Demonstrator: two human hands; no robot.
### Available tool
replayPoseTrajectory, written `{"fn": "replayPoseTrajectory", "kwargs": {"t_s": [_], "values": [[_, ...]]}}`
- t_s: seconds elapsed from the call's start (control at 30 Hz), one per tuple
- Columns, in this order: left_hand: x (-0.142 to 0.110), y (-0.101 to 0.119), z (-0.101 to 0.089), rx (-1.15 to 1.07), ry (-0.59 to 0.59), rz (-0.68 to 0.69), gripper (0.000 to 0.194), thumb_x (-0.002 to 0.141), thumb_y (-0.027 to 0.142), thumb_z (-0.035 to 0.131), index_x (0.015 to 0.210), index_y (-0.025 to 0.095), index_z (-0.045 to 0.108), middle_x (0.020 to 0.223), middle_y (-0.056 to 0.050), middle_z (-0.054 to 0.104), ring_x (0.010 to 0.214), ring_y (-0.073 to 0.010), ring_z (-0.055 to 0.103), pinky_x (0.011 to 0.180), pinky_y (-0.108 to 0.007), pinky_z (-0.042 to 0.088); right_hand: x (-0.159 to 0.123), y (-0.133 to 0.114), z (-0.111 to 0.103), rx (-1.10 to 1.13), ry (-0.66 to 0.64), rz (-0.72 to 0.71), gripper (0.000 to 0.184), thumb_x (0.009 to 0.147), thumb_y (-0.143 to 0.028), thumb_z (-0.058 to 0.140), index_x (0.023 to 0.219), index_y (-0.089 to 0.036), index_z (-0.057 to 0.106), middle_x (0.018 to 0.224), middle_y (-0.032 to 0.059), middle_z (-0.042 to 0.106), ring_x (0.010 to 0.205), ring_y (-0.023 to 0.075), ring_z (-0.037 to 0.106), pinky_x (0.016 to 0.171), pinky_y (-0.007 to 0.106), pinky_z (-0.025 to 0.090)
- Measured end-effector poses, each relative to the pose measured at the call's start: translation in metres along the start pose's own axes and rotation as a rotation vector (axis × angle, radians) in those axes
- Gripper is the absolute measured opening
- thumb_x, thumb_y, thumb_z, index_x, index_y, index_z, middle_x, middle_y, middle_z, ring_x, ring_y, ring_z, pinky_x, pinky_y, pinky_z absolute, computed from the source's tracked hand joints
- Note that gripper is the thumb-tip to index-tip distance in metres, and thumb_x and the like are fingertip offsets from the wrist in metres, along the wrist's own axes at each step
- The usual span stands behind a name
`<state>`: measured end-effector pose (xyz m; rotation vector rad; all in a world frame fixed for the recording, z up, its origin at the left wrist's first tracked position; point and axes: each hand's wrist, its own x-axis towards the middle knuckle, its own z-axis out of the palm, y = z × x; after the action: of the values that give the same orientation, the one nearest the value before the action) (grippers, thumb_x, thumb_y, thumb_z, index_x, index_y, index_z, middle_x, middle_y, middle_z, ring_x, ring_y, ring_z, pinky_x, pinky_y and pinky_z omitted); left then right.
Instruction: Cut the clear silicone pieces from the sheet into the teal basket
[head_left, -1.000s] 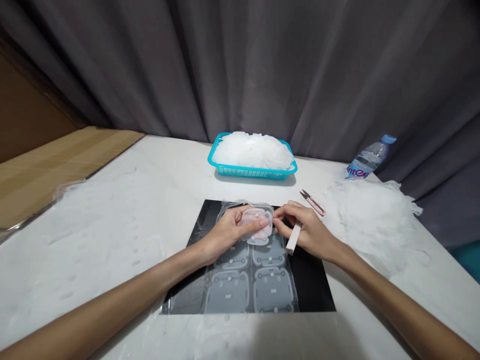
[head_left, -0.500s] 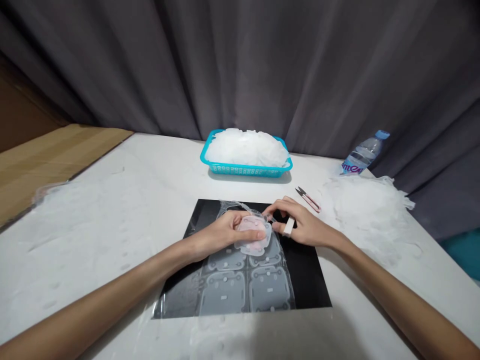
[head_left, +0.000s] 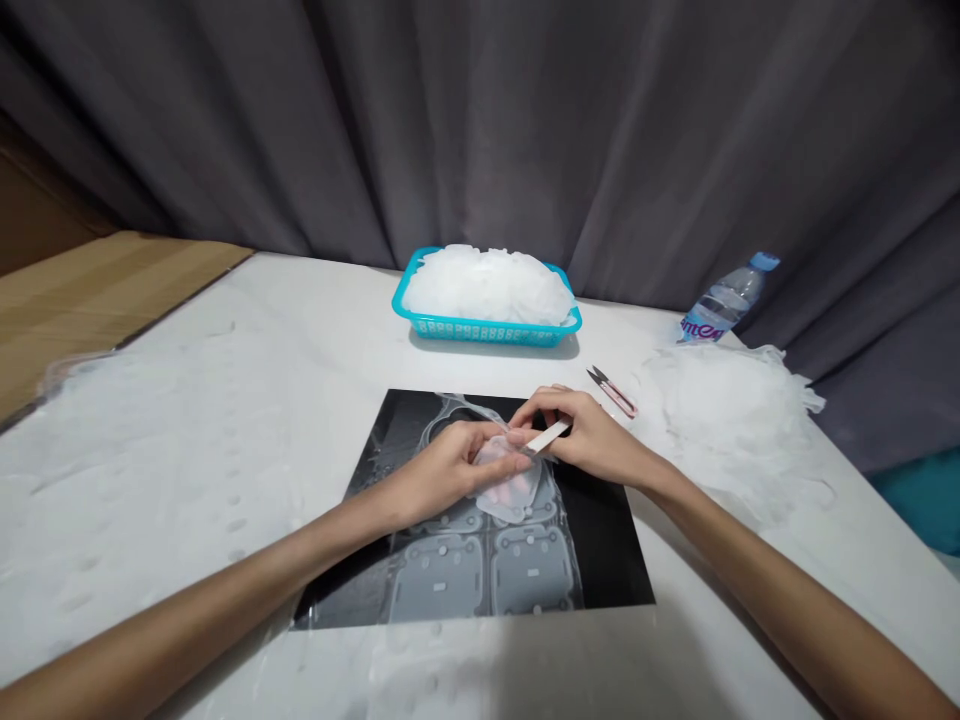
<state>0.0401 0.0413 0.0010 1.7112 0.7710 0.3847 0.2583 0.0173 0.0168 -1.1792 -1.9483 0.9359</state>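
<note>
My left hand (head_left: pixel 457 468) is closed on a small translucent plastic piece (head_left: pixel 511 500), with the thumb lying across its face and fingers showing pink through it. A flat white strip (head_left: pixel 549 436) is gripped in my right hand (head_left: pixel 596 432); its tip touches the upper right edge of the piece, close to my left thumb. Whether the strip carries a blade I cannot tell. Beneath both hands a clear molded sheet (head_left: pixel 442 578) with rounded rectangular panels rests on a black board (head_left: pixel 619 555). The sheet's upper part is partly covered by my hands.
A turquoise basket (head_left: pixel 487 332) heaped with white translucent pieces stands at the back. Pink-handled thread snips (head_left: pixel 616 394) lie right of the board, near a pile of clear scraps (head_left: pixel 720 415) and a water bottle (head_left: pixel 724 300). Clear sheets (head_left: pixel 142 450) cover the left side, beside cardboard (head_left: pixel 142 275).
My right hand has moved left, bringing the white strip against the plastic piece. My left hand still holds the piece, now turned slightly. The view has shifted a little.
</note>
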Motion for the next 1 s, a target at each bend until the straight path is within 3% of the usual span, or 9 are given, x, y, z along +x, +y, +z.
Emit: {"fn": "replayPoseTrajectory", "kwargs": {"t_s": [0.17, 0.23, 0.37, 0.5, 0.63, 0.73, 0.83, 0.9, 1.0], "values": [[0.000, -0.001, 0.002, -0.003, 0.028, -0.028, 0.043, 0.094, 0.057, 0.069, 0.097, 0.015, 0.077, 0.066, 0.004, 0.048, 0.056, -0.0100, 0.034, 0.052, -0.023, 0.024, -0.002, 0.001, -0.003, 0.022, -0.065, 0.075, 0.010, 0.094, -0.026, 0.073, 0.094, -0.019, 0.081, 0.085, 0.0018, 0.072, 0.083, 0.0164, 0.061, 0.075, 0.028, 0.042], [-0.001, -0.001, 0.002, 0.033, 0.037, 0.014, 0.042, 0.099, 0.055, 0.061, 0.098, 0.016, 0.075, 0.070, 0.004, 0.048, 0.061, -0.0110, 0.037, 0.054, -0.023, 0.027, -0.003, 0.000, -0.005, 0.055, -0.085, 0.098, 0.012, 0.095, -0.024, 0.069, 0.093, -0.018, 0.079, 0.086, 0.0019, 0.072, 0.080, 0.0153, 0.060, 0.072, 0.027, 0.041], [-0.005, 0.002, 0.004, 0.211, 0.116, 0.118, 0.046, 0.107, 0.049, 0.047, 0.078, 0.017, 0.061, 0.069, 0.005, 0.040, 0.062, -0.0109, 0.036, 0.057, -0.023, 0.029, -0.003, -0.005, -0.012, 0.081, -0.106, 0.132, 0.008, 0.092, -0.015, 0.066, 0.088, -0.016, 0.074, 0.081, -0.0006, 0.068, 0.075, 0.0136, 0.056, 0.069, 0.026, 0.039], [-0.009, 0.006, 0.010, 0.390, 0.149, 0.235, 0.041, 0.110, 0.039, 0.042, 0.077, 0.018, 0.055, 0.065, 0.006, 0.041, 0.058, -0.0097, 0.036, 0.058, -0.023, 0.031, -0.009, -0.012, -0.017, -0.124, -0.141, 0.057, 0.011, 0.091, -0.011, 0.065, 0.084, -0.019, 0.064, 0.087, -0.0007, 0.066, 0.087, 0.0160, 0.056, 0.077, 0.028, 0.039], [-0.015, 0.004, 0.014, 0.508, 0.138, 0.301, 0.033, 0.112, 0.030, 0.039, 0.089, 0.018, 0.059, 0.071, 0.004, 0.054, 0.060, -0.0107, 0.049, 0.058, -0.023, 0.038, -0.015, -0.017, -0.017, -0.305, -0.187, -0.038, 0.011, 0.099, -0.012, 0.055, 0.092, -0.021, 0.057, 0.094, 0.0012, 0.063, 0.094, 0.0180, 0.056, 0.081, 0.029, 0.040], [-0.020, 0.000, 0.017, 0.719, 0.095, 0.525, 0.028, 0.113, 0.020, 0.036, 0.105, 0.017, 0.063, 0.083, -0.001, 0.066, 0.068, -0.0150, 0.062, 0.063, -0.025, 0.045, -0.012, -0.008, -0.015, -0.478, -0.135, -0.043, 0.011, 0.105, -0.019, 0.048, 0.097, -0.020, 0.054, 0.101, 0.0063, 0.063, 0.097, 0.0217, 0.056, 0.083, 0.033, 0.041], [-0.022, -0.004, 0.016, 0.837, 0.074, 0.770, 0.031, 0.113, 0.017, 0.033, 0.116, 0.017, 0.064, 0.092, -0.006, 0.071, 0.080, -0.0188, 0.068, 0.071, -0.028, 0.049, -0.007, 0.012, -0.017, -0.592, -0.032, 0.077, 0.012, 0.104, -0.018, 0.048, 0.094, -0.020, 0.054, 0.103, 0.0099, 0.065, 0.099, 0.0249, 0.057, 0.085, 0.037, 0.040], [-0.019, -0.005, 0.014, 0.724, 0.094, 0.683, 0.028, 0.114, 0.022, 0.036, 0.113, 0.018, 0.064, 0.090, -0.003, 0.070, 0.078, -0.0168, 0.067, 0.072, -0.027, 0.049, -0.005, 0.024, -0.021, -0.585, 0.003, 0.137, 0.012, 0.103, -0.018, 0.050, 0.092, -0.020, 0.056, 0.101, 0.0088, 0.068, 0.099, 0.0248, 0.059, 0.086, 0.037, 0.041], [-0.014, -0.002, 0.008, 0.437, 0.159, 0.358, 0.029, 0.114, 0.034, 0.042, 0.105, 0.020, 0.065, 0.084, 0.002, 0.065, 0.069, -0.0128, 0.060, 0.066, -0.024, 0.045, -0.006, 0.030, -0.030, -0.542, 0.063, 0.175, 0.012, 0.105, -0.026, 0.052, 0.097, -0.021, 0.060, 0.102, 0.0060, 0.071, 0.096, 0.0228, 0.062, 0.083, 0.035, 0.042]]}}
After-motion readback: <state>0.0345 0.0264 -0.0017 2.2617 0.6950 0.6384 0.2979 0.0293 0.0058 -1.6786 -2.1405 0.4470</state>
